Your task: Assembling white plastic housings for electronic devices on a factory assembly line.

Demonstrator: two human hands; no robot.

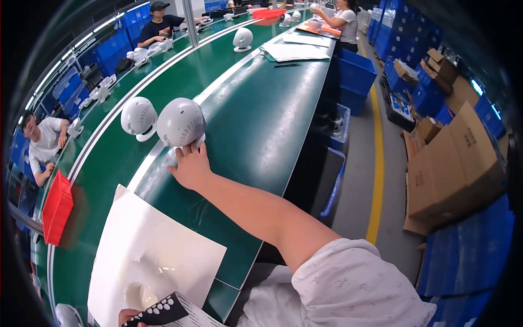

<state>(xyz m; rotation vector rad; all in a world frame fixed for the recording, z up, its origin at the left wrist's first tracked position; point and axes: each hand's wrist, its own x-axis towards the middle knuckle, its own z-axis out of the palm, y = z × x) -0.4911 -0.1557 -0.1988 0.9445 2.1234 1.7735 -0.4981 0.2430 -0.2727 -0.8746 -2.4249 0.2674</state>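
Forward, right fingers [187, 151] at white device [178, 121].

Green surface [261, 120] before me: large white sheet [163, 229] at my end, papers [297, 52] farther up. Beyond white strip [219, 84], round device [138, 116] standing.

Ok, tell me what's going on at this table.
The person's right hand reaches over the green table to the base of a rounded white device. A similar device stands just left of it. The left hand, mostly cut off, is at a black-and-white patterned piece. Other people are farther off.
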